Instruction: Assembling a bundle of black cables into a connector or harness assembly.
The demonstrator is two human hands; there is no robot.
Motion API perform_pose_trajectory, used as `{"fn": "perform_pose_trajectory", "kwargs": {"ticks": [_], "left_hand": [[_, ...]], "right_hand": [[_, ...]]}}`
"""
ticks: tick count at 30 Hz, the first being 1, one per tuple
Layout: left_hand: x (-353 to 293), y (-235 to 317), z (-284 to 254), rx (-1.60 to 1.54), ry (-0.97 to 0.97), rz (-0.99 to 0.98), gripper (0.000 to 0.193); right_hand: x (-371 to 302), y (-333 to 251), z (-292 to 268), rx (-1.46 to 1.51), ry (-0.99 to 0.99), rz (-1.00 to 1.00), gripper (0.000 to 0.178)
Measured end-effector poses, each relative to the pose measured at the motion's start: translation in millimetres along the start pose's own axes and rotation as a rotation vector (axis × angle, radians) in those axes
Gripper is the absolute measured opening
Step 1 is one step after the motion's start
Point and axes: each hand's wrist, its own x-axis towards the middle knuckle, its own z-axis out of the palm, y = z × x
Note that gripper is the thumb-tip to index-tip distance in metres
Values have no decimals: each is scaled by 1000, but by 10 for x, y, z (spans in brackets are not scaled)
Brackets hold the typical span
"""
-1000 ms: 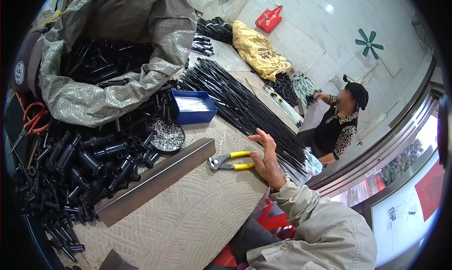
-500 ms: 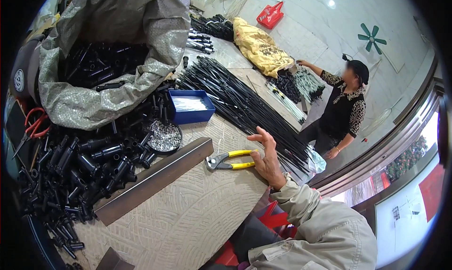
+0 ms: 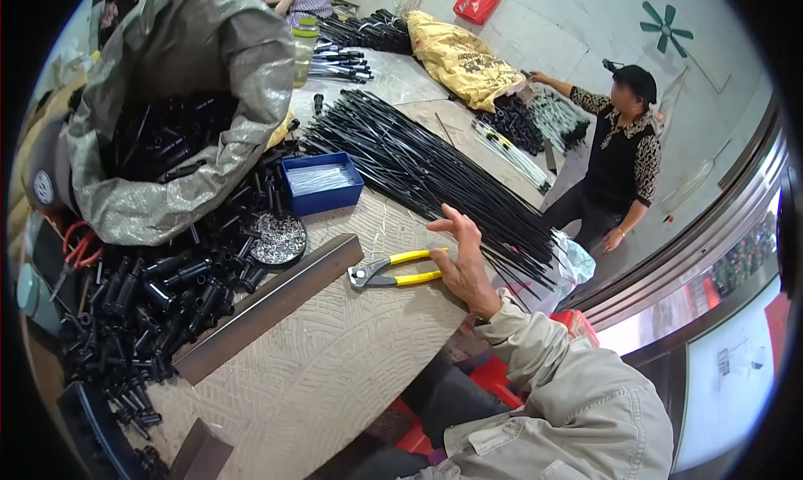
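My right hand (image 3: 468, 267) is at the table's near right edge with its fingers spread and curved. Its thumb side lies by the handle ends of yellow-handled end cutters (image 3: 395, 269); whether it touches them I cannot tell. The end cutters lie on the table, jaws to the left, beside one end of a brown metal angle bar (image 3: 268, 308). My left hand is out of view.
Black plastic tubes (image 3: 159, 288) are heaped at the left under a large grey sack (image 3: 184, 204). A blue box (image 3: 326, 202) of thin white sticks and a round dish (image 3: 278, 239) of small metal parts stand behind the bar. Long black rods (image 3: 418, 171) lie beyond. A co-worker (image 3: 621, 158) stands at the right.
The view has shifted slightly, bringing another person's sleeve and a yellow-lidded jar into sight at the back. My right hand stays beside the end cutters, fingers apart.
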Motion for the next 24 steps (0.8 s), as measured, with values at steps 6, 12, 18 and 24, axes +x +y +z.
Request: {"fn": "perform_pose_trajectory", "kwargs": {"ticks": [6, 12, 18, 24], "left_hand": [[-459, 697, -318, 71, 45, 164, 50], [-1440, 1075, -805, 130, 160, 294, 51], [-2485, 1100, -1084, 153, 264, 371, 51], [-3014, 1113, -424, 1179, 485, 824, 79]], "right_hand": [[-34, 41, 62, -46, 149, -4, 70], [-56, 90, 52, -14, 240, 13, 65], [3, 183, 20, 34, 275, -31, 64], [21, 408, -239, -26, 212, 132, 62]]}}
